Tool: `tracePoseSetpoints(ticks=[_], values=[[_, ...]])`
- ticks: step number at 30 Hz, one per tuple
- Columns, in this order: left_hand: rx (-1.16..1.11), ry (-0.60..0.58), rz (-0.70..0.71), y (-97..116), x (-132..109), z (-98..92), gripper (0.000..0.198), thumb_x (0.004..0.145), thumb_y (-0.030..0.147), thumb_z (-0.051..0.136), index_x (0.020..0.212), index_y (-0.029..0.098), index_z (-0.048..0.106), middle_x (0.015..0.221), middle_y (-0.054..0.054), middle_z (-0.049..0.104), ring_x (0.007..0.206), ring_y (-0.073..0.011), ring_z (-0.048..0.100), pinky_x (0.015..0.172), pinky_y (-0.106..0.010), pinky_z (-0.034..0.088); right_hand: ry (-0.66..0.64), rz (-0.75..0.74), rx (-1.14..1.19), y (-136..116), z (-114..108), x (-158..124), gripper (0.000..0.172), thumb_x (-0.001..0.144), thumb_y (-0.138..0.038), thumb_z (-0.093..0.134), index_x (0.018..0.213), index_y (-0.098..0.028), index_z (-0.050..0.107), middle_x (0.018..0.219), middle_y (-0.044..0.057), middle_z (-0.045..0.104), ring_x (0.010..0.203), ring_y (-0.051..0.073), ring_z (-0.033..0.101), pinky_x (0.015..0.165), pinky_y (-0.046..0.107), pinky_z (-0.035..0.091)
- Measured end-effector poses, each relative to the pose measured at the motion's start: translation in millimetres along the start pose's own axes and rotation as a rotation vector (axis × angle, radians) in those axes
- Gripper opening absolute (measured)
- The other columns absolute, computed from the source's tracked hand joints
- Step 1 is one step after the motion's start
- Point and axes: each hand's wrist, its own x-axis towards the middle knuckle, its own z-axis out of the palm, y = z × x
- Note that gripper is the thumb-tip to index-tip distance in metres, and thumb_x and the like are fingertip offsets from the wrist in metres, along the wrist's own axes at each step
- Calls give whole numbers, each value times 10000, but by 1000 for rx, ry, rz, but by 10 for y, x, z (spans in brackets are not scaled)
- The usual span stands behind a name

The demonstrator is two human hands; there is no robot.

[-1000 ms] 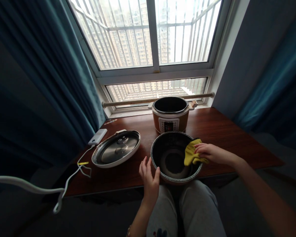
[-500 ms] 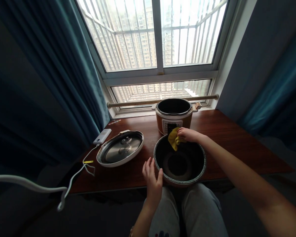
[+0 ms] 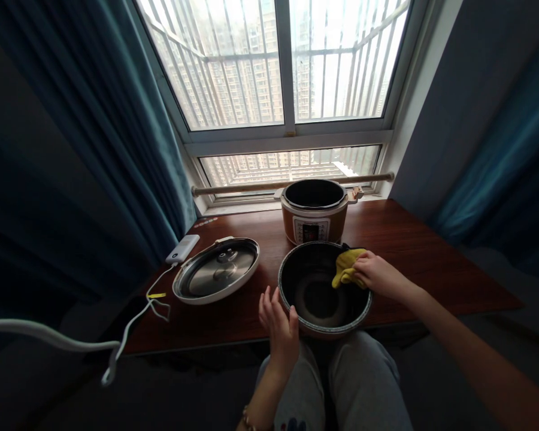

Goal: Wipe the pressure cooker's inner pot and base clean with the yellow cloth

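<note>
Wiping pot (image 3: pixel 318 299): yellow cloth (image 3: pixel 345 268) bunched in right hand (image 3: pixel 379 275); left hand (image 3: pixel 280 330), spread wide at pot's side, best braced firmly.

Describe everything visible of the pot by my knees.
The pot is round, deep, lidless, metal-looking, with a black inside, a paler bottom ring and a speckled grey rim. It opens upward at the front edge of the table. Your left hand lies against its left side; your right hand holds a yellow cloth at its right rim.

yellow cloth (image 3: pixel 345 266) back rightward in pot (image 3: pixel 327 328)
</note>
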Motion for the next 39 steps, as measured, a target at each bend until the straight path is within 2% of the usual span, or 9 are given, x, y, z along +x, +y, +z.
tracePoseSetpoints(ticks=[8, 15, 20, 24, 27, 31, 33, 36, 39], values=[[18, 6, -4, -2, -9, 0, 432, 888, 304, 338, 1297, 168, 316, 1395, -139, 261, 1318, -266, 166, 1045, -503, 196, 55, 154, 229, -710, 48, -618, 228, 873, -246, 419, 729, -185, 585, 802, 37, 597, 855, 187, 500, 780, 332, 372], [-9, -14, 1, -41, -26, -8, 439, 896, 328, 345, 1305, 173, 314, 1414, -126, 237, 1331, -256, 120, 1059, -506, 172, 127, 205, 289, -1512, 182, -546, 228, 894, -233, 401, 852, -180, 619, 811, 54, 609, 824, 206, 509, 747, 346, 410], [-121, 21, -50, -93, 121, -199, 370, 919, 322, 270, 1221, 175, 425, 1373, -127, 319, 1319, -253, 177, 1051, -506, 205, 198, 160, 374, -1754, 295, -442, 285, 900, -170, 345, 992, -141, 614, 935, 90, 634, 890, 221, 550, 815, 383, 444], [-98, 91, 95, 231, 210, -424, 333, 891, 269, 375, 1206, 177, 435, 1363, -115, 350, 1317, -246, 202, 1063, -482, 204, 275, 111, 536, -1758, 368, -447, 375, 862, -83, 288, 1132, -79, 548, 1115, 132, 597, 1051, 197, 542, 930, 351, 428], [-93, -99, 340, 564, 127, -414, 348, 888, 181, 349, 1228, 169, 421, 1342, -99, 398, 1293, -215, 275, 1045, -421, 275, 340, 186, 683, -1700, 361, -480, 412, 836, -82, 274, 1173, -83, 512, 1147, 131, 584, 1064, 175, 549, 901, 303, 460], [3, -244, 423, 762, -86, -172, 363, 887, 205, 358, 1232, 125, 433, 1079, -104, 604, 996, -213, 539, 933, -425, 369, 284, 261, 790, -1454, 288, -561, 356, 834, -149, 311, 1082, -138, 566, 994, 91, 652, 878, 163, 628, 785, 267, 510], [81, -221, 451, 747, -159, -67, 324, 871, 255, 398, 1152, 141, 511, 917, -81, 640, 844, -226, 560, 866, -458, 375, 355, 342, 708, -1250, 294, -595, 326, 843, -192, 323, 1019, -152, 594, 979, 84, 658, 878, 174, 629, 794, 284, 509], [139, -225, 521, 673, -186, -27, 223, 850, 282, 421, 932, 187, 605, 772, -57, 618, 757, -223, 534, 806, -449, 366, 594, 518, 347, -939, 411, -595, 394, 856, -257, 330, 1136, -78, 541, 1199, 159, 550, 1162, 252, 471, 976, 397, 389], [114, -264, 606, 595, -151, -88, 199, 843, 302, 433, 872, 194, 598, 755, -49, 604, 753, -210, 522, 811, -425, 356, 527, 629, 100, -742, 588, -553, 499, 863, -265, 320, 1243, 41, 425, 1269, 244, 460, 1268, 308, 320, 1017, 453, 311]])
